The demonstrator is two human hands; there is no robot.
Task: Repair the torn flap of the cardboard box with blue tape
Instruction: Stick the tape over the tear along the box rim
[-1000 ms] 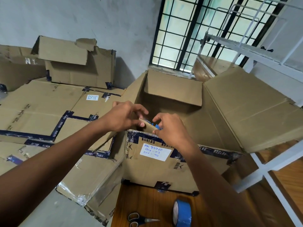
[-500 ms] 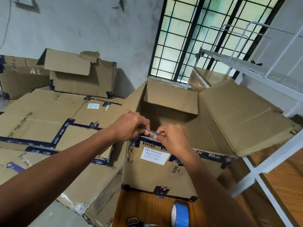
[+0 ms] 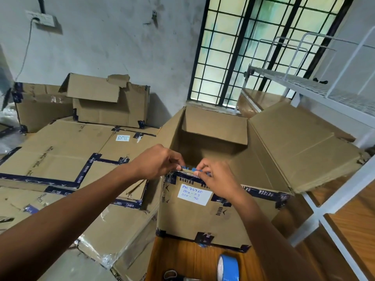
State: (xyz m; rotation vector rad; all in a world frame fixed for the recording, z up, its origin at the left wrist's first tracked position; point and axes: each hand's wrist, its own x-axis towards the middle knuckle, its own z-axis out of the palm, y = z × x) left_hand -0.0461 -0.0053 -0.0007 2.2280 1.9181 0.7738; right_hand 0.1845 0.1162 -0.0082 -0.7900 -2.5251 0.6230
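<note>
An open cardboard box [image 3: 205, 222] with a white handwritten label stands on a wooden surface in front of me. A short strip of blue tape [image 3: 189, 168] lies along the box's near top edge. My left hand [image 3: 158, 162] pinches the strip's left end, and my right hand [image 3: 215, 177] pinches its right end against the rim. The near flap is mostly hidden under my fingers. A roll of blue tape [image 3: 228, 267] stands on edge below the box, near the frame's bottom.
Scissor handles [image 3: 172, 275] lie beside the roll. Flattened and stacked cartons [image 3: 60, 151] fill the left side. The box's big right flap [image 3: 300, 149] leans toward a white metal rack [image 3: 324, 94]. A barred window [image 3: 253, 47] is behind.
My view has tilted upward, so the box sits lower in frame. Both hands have come closer together at the near rim, with the blue strip now pressed along the edge.
</note>
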